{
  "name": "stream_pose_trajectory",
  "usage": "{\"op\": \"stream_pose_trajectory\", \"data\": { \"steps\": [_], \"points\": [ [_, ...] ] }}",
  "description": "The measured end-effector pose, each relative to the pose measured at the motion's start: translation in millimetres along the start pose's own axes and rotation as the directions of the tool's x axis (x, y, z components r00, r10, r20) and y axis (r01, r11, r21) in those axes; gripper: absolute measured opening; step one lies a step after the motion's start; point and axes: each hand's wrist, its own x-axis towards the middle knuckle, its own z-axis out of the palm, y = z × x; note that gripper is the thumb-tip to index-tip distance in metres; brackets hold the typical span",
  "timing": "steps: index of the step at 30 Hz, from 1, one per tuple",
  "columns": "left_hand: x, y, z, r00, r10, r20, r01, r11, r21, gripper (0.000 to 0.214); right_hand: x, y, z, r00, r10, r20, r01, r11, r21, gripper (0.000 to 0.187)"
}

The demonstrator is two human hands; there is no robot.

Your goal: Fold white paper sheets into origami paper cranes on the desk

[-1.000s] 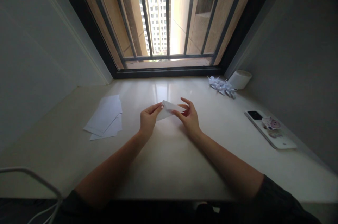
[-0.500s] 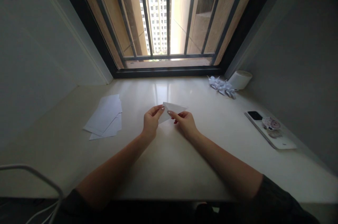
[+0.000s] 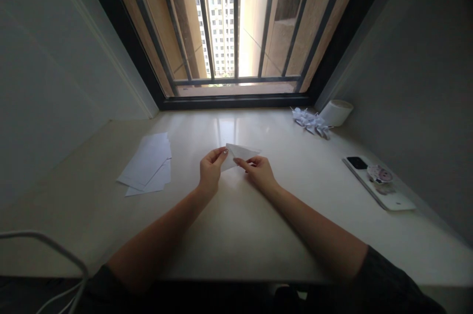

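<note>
A folded sheet of white paper is held up between my two hands, over the middle of the white sill. Its upper edge runs to a point on the right, behind my right fingers. My left hand pinches the paper's left corner between thumb and fingers. On the paper's near face lies the thumb of my right hand, with the other fingers curled behind the lower right part. My fingers cover some of the folds.
White paper sheets lie in a loose stack at left. Folded paper pieces sit beside a white roll at the back right. A phone with a round grip lies at right. A white cable loops at the lower left.
The folded paper and my left hand have shifted very slightly left. My right thumb has slid a little down along the paper. Both hands still hold it.
</note>
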Motion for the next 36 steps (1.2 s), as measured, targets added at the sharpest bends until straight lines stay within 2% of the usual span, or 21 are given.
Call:
{"op": "stream_pose_trajectory", "data": {
  "steps": [9, 13, 17, 22, 27, 36],
  "points": [
    [-0.2, 0.2, -0.3, 1.0, 0.005, -0.018, -0.005, 1.0, -0.007, 0.031, 0.9, 4.0, -1.0, 0.996, -0.077, -0.051, 0.067, 0.981, -0.181, 0.045],
    [-1.8, 3.0, -0.6, 0.996, 0.087, -0.004, -0.086, 0.993, 0.075, 0.025, 1.4, 4.7, -1.0, 0.99, -0.114, -0.083, 0.096, 0.977, -0.192, 0.045],
    [-3.3, 9.1, -0.9, 0.985, 0.154, 0.077, -0.165, 0.972, 0.166, 0.024, 4.2, 5.7, -2.6, 0.99, -0.106, -0.093, 0.09, 0.983, -0.161, 0.043],
    [-4.2, 11.3, 0.1, 0.973, 0.046, 0.226, -0.086, 0.982, 0.169, 0.052, 7.3, 7.1, -4.8, 0.993, -0.073, -0.093, 0.07, 0.997, -0.032, 0.04],
    [0.2, 3.2, -3.3, 0.941, -0.061, 0.334, -0.072, 0.926, 0.37, 0.037, 9.0, 10.4, -6.9, 0.99, -0.055, -0.133, 0.06, 0.998, 0.032, 0.039],
    [4.8, 13.1, -6.3, 0.917, -0.076, 0.391, -0.135, 0.864, 0.486, 0.035, 12.7, 4.1, -14.9, 0.987, -0.037, -0.159, 0.049, 0.996, 0.074, 0.037]
  ]
}}
